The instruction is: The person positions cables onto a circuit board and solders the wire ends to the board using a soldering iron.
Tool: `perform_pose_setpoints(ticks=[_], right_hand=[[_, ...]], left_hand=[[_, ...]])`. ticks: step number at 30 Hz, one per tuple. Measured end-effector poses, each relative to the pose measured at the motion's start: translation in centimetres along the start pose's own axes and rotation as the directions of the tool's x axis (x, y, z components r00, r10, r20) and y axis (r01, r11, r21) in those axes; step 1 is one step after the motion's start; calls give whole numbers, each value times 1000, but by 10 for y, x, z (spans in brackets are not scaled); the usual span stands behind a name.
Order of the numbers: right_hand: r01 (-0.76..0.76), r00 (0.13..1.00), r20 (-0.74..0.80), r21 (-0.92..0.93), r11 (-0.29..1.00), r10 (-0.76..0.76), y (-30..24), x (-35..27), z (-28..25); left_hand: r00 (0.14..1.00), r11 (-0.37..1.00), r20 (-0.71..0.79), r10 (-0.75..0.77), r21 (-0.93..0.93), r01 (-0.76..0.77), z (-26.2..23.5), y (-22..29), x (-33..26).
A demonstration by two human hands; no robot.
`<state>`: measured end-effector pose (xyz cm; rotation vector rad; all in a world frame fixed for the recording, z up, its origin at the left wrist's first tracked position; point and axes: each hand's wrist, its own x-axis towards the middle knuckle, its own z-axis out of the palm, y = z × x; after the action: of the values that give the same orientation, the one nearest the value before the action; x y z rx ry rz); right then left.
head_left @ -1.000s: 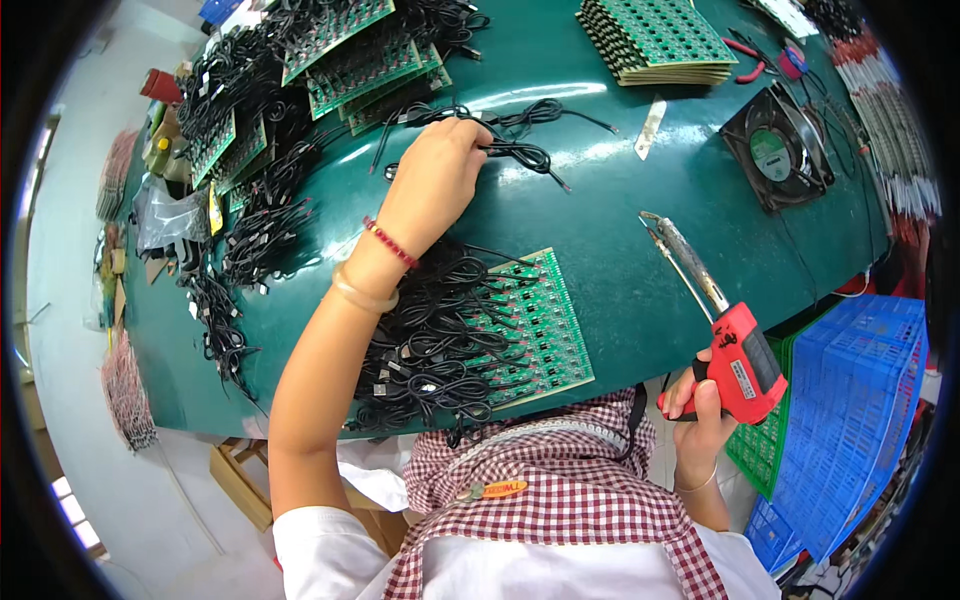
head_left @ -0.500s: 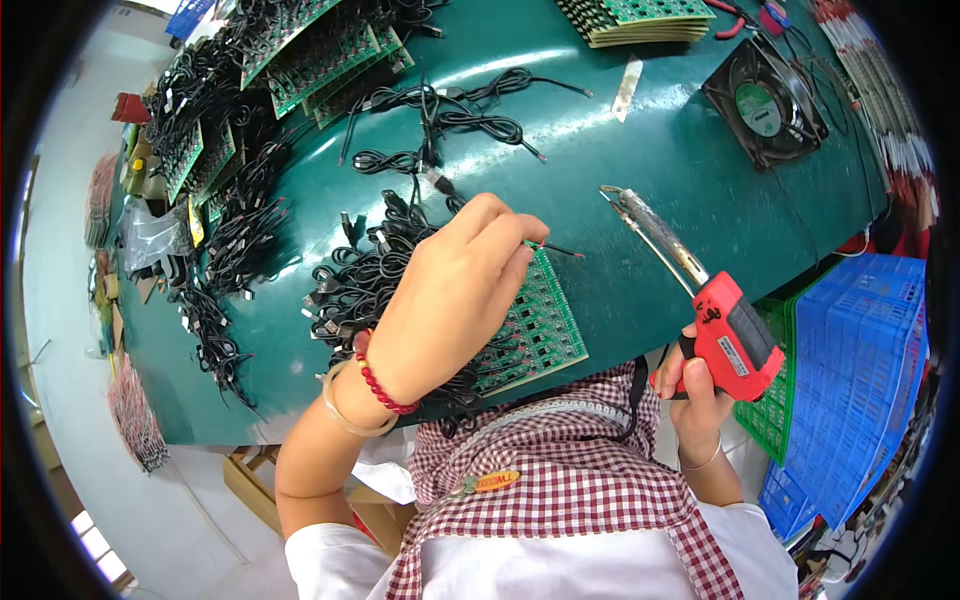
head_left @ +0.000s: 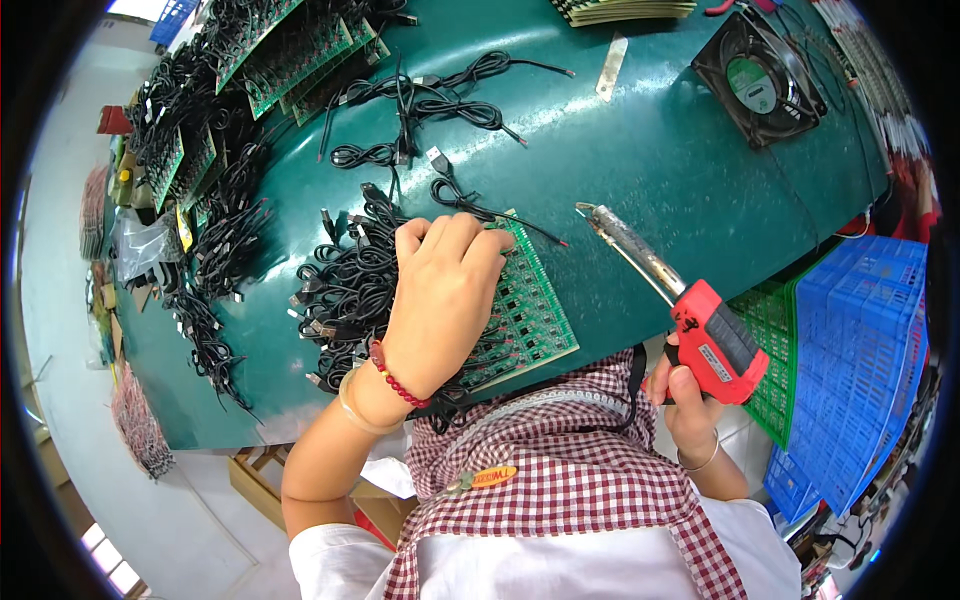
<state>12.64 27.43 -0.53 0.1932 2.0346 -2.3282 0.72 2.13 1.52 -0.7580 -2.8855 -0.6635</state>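
My left hand rests on a green circuit board near the table's front edge, fingers curled on a thin black cable that trails right with a bare tip. A bunch of black cables soldered to the board spreads to its left. My right hand grips the red handle of a soldering gun; its metal barrel points up-left, tip just right of the board. A red bead bracelet and a clear bangle circle my left wrist.
Loose black cables lie mid-table on the green table top. More circuit boards with cables pile at the far left. A black fan sits far right. Blue and green plastic crates stand at the right.
My left hand came back from the loose cables at mid-table to the near circuit board, bringing a black cable. The soldering gun stayed in my right hand, barrely shifting.
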Motion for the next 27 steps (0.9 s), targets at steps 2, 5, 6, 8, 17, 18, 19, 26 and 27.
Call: perform_pose_setpoints(ticks=[2,5,6,8,17,18,19,26,27], right_hand=[[-83,996,15,5,997,83,6,-6,-2],[-81,989,124,-42,996,86,9,-5,-7],[-83,988,128,-42,996,88,10,-6,-8],[-162,974,162,2,987,159,12,-10,-11],[-196,953,220,-76,978,209,12,-10,-13],[-197,952,221,-77,977,210,14,-10,-12],[-142,960,224,-121,982,166,20,-11,-12],[-85,971,206,-194,977,125,16,-7,-5],[-85,970,206,-195,977,126,18,-7,-6]], left_hand=[[1000,1000,-26,-15,11,15,2,0,-3],[998,999,-45,-32,40,34,9,-2,-3],[998,998,-45,-37,41,39,9,-2,-3],[999,999,-11,-36,39,36,10,-1,-2],[998,993,37,-55,107,51,11,-3,-1],[998,993,37,-56,107,52,11,-3,-1],[998,994,38,-58,97,54,11,-3,-1],[997,993,38,-69,94,66,13,-2,-1],[997,993,38,-70,94,66,13,-2,0]])
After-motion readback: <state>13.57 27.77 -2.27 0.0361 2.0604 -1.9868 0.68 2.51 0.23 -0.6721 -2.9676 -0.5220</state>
